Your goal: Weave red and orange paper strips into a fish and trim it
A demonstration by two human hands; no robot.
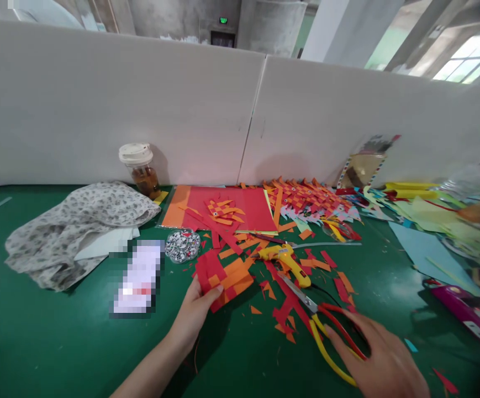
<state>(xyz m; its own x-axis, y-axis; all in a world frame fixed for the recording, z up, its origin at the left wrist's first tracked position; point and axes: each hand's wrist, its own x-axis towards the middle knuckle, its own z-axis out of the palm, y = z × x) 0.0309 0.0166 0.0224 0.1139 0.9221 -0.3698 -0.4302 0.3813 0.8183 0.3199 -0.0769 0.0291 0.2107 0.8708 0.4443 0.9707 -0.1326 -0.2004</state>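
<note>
Paper weave [233, 281] in red and orange is pinched between your left thumb and fingers [196, 307], left of the yellow glue gun [287, 258]. Your right hand [383, 351] grasps the scissors [312, 305] by their handles, nearer you than that gun.

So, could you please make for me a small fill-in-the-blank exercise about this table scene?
The left hand holds woven paper coloured red and ____.
The right hand is on the handles of the ____.
The main colour of the glue gun is ____.
The lid of the drink cup is coloured ____.

Missing words: orange; scissors; yellow; white.
</note>
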